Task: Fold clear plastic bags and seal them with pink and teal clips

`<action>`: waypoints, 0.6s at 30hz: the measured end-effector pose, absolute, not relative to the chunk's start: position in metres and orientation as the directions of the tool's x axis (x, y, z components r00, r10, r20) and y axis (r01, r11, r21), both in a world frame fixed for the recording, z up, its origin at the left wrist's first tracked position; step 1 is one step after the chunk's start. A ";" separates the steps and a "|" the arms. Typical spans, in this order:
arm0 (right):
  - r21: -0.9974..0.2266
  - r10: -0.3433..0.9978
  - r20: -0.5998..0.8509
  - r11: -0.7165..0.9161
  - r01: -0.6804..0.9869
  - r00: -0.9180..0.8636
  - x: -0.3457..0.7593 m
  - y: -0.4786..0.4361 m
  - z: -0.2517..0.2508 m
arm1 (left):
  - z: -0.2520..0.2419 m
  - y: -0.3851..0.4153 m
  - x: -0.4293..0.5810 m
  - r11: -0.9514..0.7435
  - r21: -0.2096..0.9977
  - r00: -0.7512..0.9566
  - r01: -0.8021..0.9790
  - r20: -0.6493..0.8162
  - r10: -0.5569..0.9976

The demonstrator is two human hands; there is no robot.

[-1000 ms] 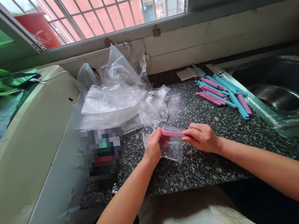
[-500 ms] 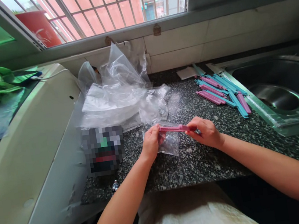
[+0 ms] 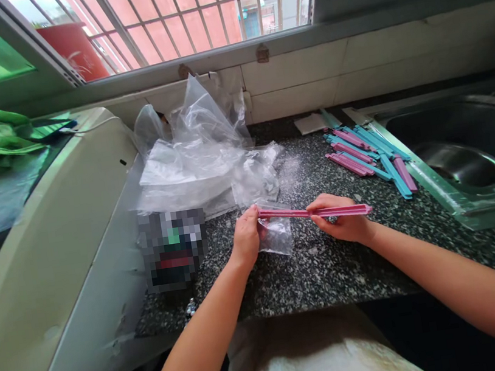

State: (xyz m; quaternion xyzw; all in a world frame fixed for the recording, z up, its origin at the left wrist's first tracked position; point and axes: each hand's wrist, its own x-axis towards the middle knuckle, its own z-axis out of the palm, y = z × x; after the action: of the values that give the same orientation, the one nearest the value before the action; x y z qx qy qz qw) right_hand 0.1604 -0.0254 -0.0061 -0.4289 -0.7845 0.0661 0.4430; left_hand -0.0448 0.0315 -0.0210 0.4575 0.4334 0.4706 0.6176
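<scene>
A pink bag-sealing clip (image 3: 286,212) stretches between my hands above the counter, opened out into one long strip. My left hand (image 3: 246,238) is closed on its left end. Against that hand hangs a small clear plastic bag (image 3: 277,236); whether the fingers also grip it is unclear. Near the clip's middle, my right hand (image 3: 343,227) pinches it between thumb and fingers, and the clip's other half runs past the hand to the right. More pink bag clips (image 3: 350,165) and blue bag clips (image 3: 394,176) lie in a loose pile beyond my right hand.
Crumpled clear plastic bags (image 3: 190,169) are heaped behind my left hand. A blurred-out item (image 3: 174,251) stands left of it. To the right is a steel sink (image 3: 443,198); a cream-coloured appliance (image 3: 68,192) borders the speckled counter (image 3: 315,274) on the left.
The pink clip has gone from short and folded to a long open strip, its right half now reaching past my right hand. Both hands stay in nearly the same place.
</scene>
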 end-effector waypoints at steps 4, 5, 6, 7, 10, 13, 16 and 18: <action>-0.440 0.726 0.641 0.614 0.655 -0.248 0.162 -0.021 -0.011 | -0.020 0.031 -0.044 0.141 0.976 0.201 -0.167 -0.107 0.974; -0.426 0.722 0.643 0.615 0.664 -0.255 0.163 -0.020 -0.013 | -0.019 0.031 -0.044 0.147 0.976 0.208 -0.163 -0.111 0.972; -0.410 0.718 0.645 0.615 0.673 -0.263 0.163 -0.019 -0.014 | -0.019 0.031 -0.044 0.153 0.975 0.218 -0.161 -0.116 0.969; -0.395 0.714 0.646 0.615 0.682 -0.270 0.164 -0.019 -0.015 | -0.018 0.031 -0.044 0.158 0.974 0.229 -0.160 -0.119 0.966; -0.362 0.714 0.643 0.602 0.712 -0.278 0.165 -0.019 -0.015 | -0.017 0.030 -0.044 0.176 0.968 0.265 -0.177 -0.126 0.956; -0.359 0.722 0.640 0.583 0.729 -0.262 0.165 -0.021 -0.012 | -0.017 0.030 -0.045 0.190 0.960 0.303 -0.204 -0.123 0.945; -0.403 0.728 0.658 0.555 0.728 -0.190 0.165 -0.022 -0.011 | -0.017 0.030 -0.045 0.178 0.965 0.338 -0.192 -0.105 0.935; -0.446 0.724 0.684 0.515 0.732 -0.093 0.165 -0.022 -0.014 | -0.017 0.029 -0.045 0.158 0.972 0.353 -0.175 -0.088 0.931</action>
State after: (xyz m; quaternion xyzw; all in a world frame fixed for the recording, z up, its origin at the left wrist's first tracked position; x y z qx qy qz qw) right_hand 0.1654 -0.0217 -0.0137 -0.4923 -0.7391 -0.0044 0.4597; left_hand -0.0450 0.0294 -0.0173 0.4942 0.3826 0.4206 0.6577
